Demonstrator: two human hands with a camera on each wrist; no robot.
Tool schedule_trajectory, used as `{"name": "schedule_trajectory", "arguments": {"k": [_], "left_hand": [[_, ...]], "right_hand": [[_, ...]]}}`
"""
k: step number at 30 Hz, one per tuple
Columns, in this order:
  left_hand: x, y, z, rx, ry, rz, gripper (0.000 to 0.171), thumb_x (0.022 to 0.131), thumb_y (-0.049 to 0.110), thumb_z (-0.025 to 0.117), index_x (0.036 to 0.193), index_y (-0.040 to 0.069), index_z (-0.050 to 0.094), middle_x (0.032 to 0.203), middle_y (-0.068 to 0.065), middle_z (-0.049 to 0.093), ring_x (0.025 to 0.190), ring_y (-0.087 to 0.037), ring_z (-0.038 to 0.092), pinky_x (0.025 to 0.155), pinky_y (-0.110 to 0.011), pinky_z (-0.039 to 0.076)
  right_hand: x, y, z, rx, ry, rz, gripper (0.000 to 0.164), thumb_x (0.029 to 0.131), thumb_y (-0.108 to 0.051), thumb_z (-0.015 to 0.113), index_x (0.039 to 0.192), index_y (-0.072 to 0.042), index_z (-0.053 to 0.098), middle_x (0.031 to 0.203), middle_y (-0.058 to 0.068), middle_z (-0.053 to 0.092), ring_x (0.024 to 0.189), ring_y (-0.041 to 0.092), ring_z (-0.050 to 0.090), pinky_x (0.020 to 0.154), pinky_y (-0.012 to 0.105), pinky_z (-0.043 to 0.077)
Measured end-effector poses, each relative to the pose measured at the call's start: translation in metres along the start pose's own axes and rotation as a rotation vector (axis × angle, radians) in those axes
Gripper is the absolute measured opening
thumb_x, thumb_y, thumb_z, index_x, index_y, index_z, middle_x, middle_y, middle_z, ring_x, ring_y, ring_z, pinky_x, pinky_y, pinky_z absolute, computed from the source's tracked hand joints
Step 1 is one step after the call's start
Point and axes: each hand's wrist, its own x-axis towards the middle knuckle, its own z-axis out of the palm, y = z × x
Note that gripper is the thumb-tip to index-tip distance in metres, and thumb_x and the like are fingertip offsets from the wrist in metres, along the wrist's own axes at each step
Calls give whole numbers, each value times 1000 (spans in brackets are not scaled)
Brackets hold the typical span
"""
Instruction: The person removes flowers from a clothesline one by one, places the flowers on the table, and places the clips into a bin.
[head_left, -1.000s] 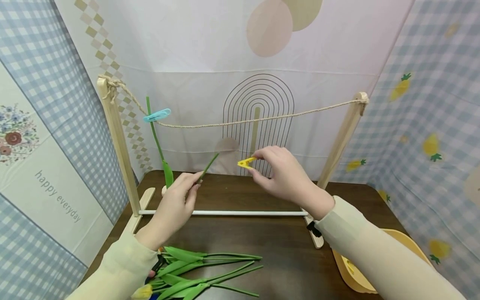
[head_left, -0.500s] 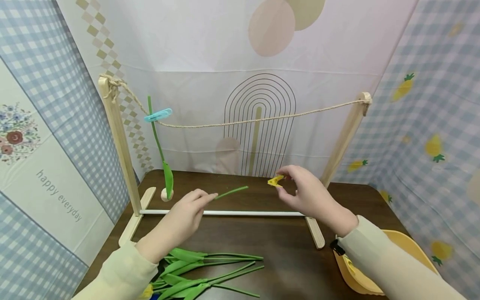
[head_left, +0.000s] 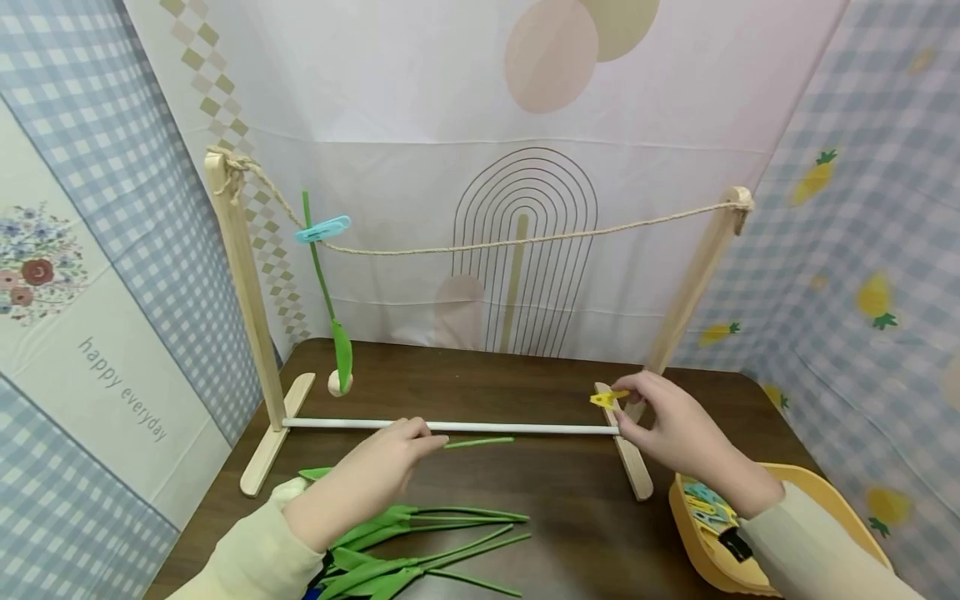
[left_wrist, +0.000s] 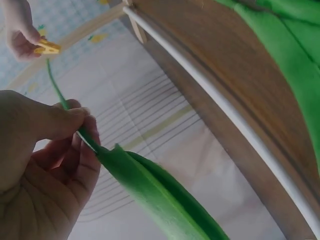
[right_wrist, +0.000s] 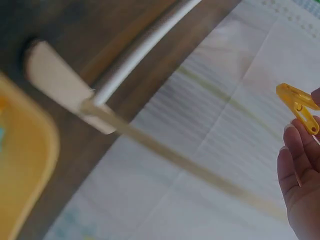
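My left hand pinches the green stem of an artificial flower between thumb and fingers. Its broad leaf hangs below the grip in the left wrist view; the flower head is out of sight. At the right, my right hand holds a yellow clothespin by its handles, near the foot of the right post. That clothespin has nothing in its tip in the right wrist view. A blue clothespin fastens another flower stem to the rope, its pale head hanging down.
Two wooden posts hold the rope, with a white rod joining their feet. Several green-stemmed flowers lie at the front, partly under my left arm. A yellow basket of clothespins stands at the right, below my right forearm.
Both hands have come down from under the rope. The right hand has moved right with the yellow clothespin, toward the basket; the left hand's stem has swung to nearly level.
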Motion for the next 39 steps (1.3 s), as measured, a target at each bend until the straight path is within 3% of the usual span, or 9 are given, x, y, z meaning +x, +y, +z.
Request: {"name": "schedule_trajectory", "arguments": {"k": [7,13,19,24,27,33,39], "left_hand": [[-6,8,7,16,-160,-51,43,84,-15,58,118,8,69,91,3,53,79,-10,48,68,-22,45],[-9,14,11,51,-236,-38,42,83,-14,60,114,12,71,83,5,48,71,-9,42,64,-21,42],[-10,18,19,16,-344,-54,44,82,-17,60,114,12,72,82,6,48,70,-8,41,64,-21,41],[-14,19,29,62,-309,-19,50,72,-18,62,109,14,73,80,6,48,70,-10,45,64,-23,43],[-17,20,36,97,-280,4,48,69,-15,64,104,15,73,80,6,49,72,-12,50,66,-25,45],[-23,20,45,57,-301,-21,37,76,-12,66,101,15,73,79,8,49,72,-8,50,64,-25,46],[-27,22,48,34,-313,-29,19,84,1,68,94,17,72,77,9,48,70,-9,50,61,-25,45]], "right_hand": [[-32,24,0,-10,-28,109,25,81,-12,75,102,-16,62,93,-7,60,81,12,56,64,33,50],[-55,40,-3,-11,-121,245,22,82,-14,73,99,-15,58,88,-6,60,77,12,58,61,29,49],[-74,57,-9,11,-188,352,22,84,-15,73,98,-13,57,88,-1,60,80,16,57,62,34,50],[-87,72,-13,26,-241,423,23,85,-18,73,98,-10,55,91,3,61,84,20,58,65,38,50],[-93,80,-14,22,-295,455,24,85,-19,72,96,-8,53,86,3,57,77,19,54,59,34,45],[-102,89,-14,81,-437,551,26,86,-17,68,99,-4,49,71,5,50,60,18,45,46,29,36],[-105,92,-9,94,-494,593,26,87,-20,67,101,-5,52,75,5,54,62,19,47,49,31,38]]}}
